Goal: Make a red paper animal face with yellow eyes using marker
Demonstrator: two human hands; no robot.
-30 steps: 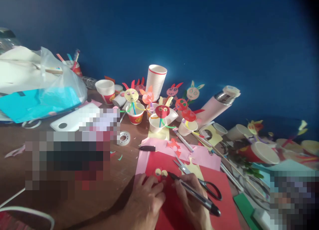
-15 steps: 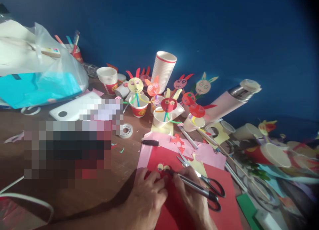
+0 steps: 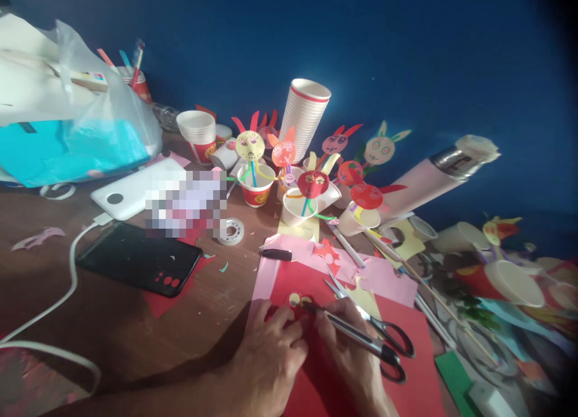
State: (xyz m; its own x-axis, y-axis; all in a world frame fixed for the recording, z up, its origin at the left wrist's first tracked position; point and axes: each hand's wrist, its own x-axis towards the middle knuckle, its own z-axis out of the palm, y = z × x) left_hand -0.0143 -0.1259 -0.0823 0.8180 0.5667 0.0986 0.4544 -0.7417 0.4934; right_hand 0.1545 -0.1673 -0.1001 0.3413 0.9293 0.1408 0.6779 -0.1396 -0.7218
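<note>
My right hand (image 3: 350, 348) grips a pen (image 3: 356, 333), its tip down at two small pale-yellow paper eyes (image 3: 294, 299). Those eyes lie on red paper (image 3: 401, 384), just beyond my fingers. Close on the left, my left hand (image 3: 273, 357) rests on the same paper with fingers curled, holding it down at the eyes; its fingertips are partly hidden. Scissors with black handles (image 3: 397, 336) lie under and beside the pen. A black pen cap (image 3: 277, 254) sits on the pink paper (image 3: 307, 251) behind.
Paper cups (image 3: 300, 209) with paper-faced figures stand at the back, near a tall cup stack (image 3: 307, 116). A pink flask (image 3: 419, 182) leans right. Left are a tape roll (image 3: 231, 231), black phone (image 3: 135, 257), white power bank (image 3: 139, 188) and cable (image 3: 72, 272).
The view has shifted slightly, and the black phone, blurred out before, now shows. Both hands keep nearly the same place, the pen tip still at the paper eyes.
</note>
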